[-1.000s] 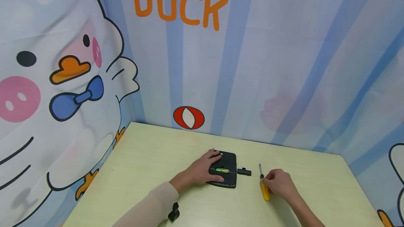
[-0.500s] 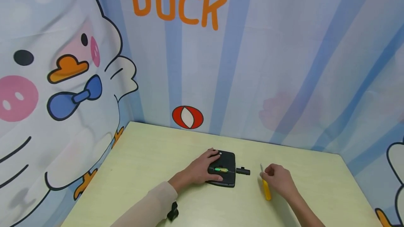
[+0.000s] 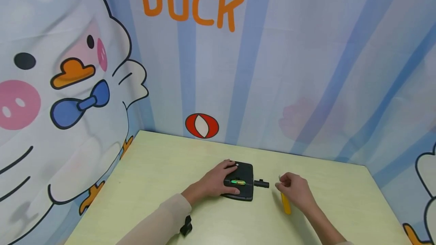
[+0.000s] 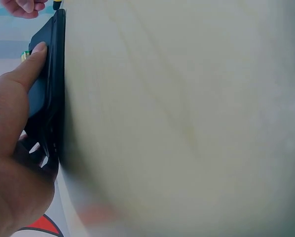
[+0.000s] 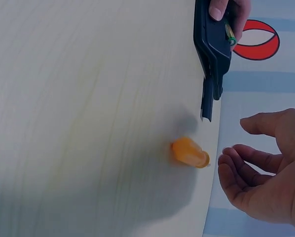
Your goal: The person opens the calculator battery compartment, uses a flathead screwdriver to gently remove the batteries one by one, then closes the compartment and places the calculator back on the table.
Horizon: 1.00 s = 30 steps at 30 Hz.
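My left hand (image 3: 212,181) lies spread over a flat black device (image 3: 246,173), thumb on its face in the left wrist view. A green battery (image 3: 237,182) sits in a slot in that face. Right of the device lies a narrow black piece (image 3: 261,183) like a battery cover. My right hand (image 3: 295,190) hovers over a screwdriver with a yellow handle (image 3: 286,204), hiding most of its shaft in the head view. In the right wrist view, the thumb and loosely bent fingers of that hand (image 5: 271,168) stand apart with nothing between them.
A pale wooden table (image 3: 163,162) meets a blue and white printed curtain (image 3: 272,67) at its back and sides. A small black object (image 3: 186,226) shows beside my left sleeve (image 3: 163,218).
My right hand has let go of the screwdriver's handle and moved up and slightly left, leaving the tool on the table. The left hand stays on the black device.
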Motion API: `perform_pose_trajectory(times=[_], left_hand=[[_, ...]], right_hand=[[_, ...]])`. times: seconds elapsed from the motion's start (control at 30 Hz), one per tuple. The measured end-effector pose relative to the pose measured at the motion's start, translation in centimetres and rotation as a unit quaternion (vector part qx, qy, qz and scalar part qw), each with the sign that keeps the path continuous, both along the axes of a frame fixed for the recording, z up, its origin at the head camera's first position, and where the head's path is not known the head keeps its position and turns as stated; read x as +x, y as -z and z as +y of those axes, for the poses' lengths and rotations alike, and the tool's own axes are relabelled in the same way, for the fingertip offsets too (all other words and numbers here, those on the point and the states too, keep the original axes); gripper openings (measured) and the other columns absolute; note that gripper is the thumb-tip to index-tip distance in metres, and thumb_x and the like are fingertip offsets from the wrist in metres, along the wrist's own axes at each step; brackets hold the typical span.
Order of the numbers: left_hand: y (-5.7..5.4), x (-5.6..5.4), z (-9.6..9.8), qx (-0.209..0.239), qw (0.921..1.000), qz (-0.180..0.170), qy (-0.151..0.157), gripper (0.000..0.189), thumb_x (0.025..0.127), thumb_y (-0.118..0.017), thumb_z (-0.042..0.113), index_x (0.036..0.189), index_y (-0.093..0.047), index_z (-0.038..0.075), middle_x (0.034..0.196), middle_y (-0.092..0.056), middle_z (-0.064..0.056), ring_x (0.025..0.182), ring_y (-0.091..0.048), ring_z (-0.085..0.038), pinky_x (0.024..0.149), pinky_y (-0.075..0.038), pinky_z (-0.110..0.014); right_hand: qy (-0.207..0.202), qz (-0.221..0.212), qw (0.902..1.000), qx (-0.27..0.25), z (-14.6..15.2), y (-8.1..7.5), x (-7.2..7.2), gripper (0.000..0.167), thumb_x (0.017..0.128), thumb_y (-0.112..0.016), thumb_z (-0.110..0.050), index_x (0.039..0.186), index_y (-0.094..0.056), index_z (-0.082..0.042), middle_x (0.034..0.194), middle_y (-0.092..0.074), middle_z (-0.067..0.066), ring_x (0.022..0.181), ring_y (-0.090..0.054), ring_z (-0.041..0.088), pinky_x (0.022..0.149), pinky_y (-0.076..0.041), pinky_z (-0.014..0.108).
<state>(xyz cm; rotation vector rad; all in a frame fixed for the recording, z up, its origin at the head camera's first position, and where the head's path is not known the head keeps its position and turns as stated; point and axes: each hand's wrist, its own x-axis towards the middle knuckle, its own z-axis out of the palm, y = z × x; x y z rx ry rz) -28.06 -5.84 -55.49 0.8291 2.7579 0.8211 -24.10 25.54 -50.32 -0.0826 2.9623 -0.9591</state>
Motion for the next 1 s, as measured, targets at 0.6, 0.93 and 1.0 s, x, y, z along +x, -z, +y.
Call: perform_pose_trajectory(times=[0.6,0.93,1.0], left_hand=[[-0.2,0.2,0.0,0.01,0.9999,-0.005,-0.008,0.091,0.091,-0.078,0.059,0.163,-0.045,0.013,0.172,-0.031,-0.005,0.16,-0.025,-0.028,0.123,-0.035,-0.048],[-0.2,0.2,0.1,0.008,0.9999,-0.003,-0.008,0.091,0.092,-0.078,0.059,0.163,-0.045,0.013,0.172,-0.031,-0.004,0.16,-0.025,-0.028,0.123,-0.036,-0.049],[-0.2,0.1,0.2,0.008,0.9999,-0.001,-0.007,0.091,0.091,-0.078,0.059,0.163,-0.045,0.013,0.171,-0.032,-0.004,0.16,-0.025,-0.028,0.123,-0.036,-0.048]], right_hand=[[-0.047,0.033,0.9967,-0.058,-2.9,0.4,0.0,0.017,0.091,-0.081,-0.009,0.103,-0.073,0.002,0.088,-0.071,0.001,0.081,-0.068,0.015,0.076,-0.059,0.034],[-0.082,0.058,0.9918,-0.08,-4.5,1.0,-0.5,0.02,0.09,-0.084,-0.005,0.106,-0.074,0.001,0.09,-0.071,0.001,0.083,-0.067,0.012,0.078,-0.061,0.031],[-0.087,0.061,0.9911,-0.079,-4.8,0.9,-0.5,0.021,0.089,-0.084,-0.005,0.106,-0.074,0.001,0.091,-0.07,0.001,0.083,-0.067,0.012,0.078,-0.061,0.032]])
